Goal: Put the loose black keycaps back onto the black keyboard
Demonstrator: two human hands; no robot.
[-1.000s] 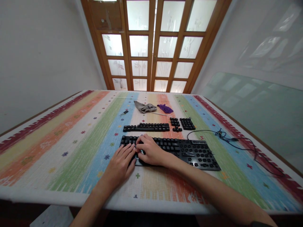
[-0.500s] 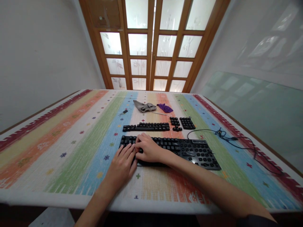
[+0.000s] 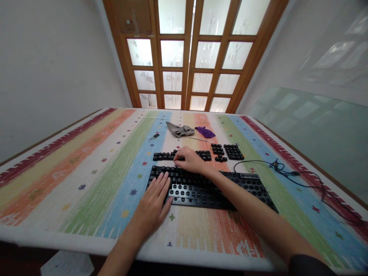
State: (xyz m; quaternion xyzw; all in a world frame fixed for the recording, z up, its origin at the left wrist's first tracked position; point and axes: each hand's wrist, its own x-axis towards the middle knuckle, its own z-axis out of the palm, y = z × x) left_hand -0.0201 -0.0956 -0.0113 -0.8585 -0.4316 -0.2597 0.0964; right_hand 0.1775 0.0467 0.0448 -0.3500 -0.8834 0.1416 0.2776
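Observation:
A black keyboard [image 3: 188,194] lies near the table's front, with keycaps on its upper left part and bare switches lower down and at the right. My left hand [image 3: 156,195] rests flat on the keyboard's left end, fingers stretched out. Beyond the keyboard, my right hand [image 3: 189,160] reaches into rows of loose black keycaps [image 3: 163,156], its fingers curled into a pinch. Whatever is between those fingertips is hidden. My right wrist and forearm pass over the keyboard. Further right sit loose number-pad keycaps [image 3: 234,152] and a smaller group of keycaps [image 3: 217,148].
A grey cloth [image 3: 180,130] and a purple cloth [image 3: 205,132] lie at the back, a thin rod [image 3: 198,138] in front of them. Left of these is a small black wire-ended tool [image 3: 156,135]. The keyboard's cable [image 3: 287,172] runs right across the striped tablecloth [image 3: 94,184].
My right hand has moved from the keyboard's left part up and away to the loose keycaps. My left hand stays on the keyboard's left end. The view has shifted slightly.

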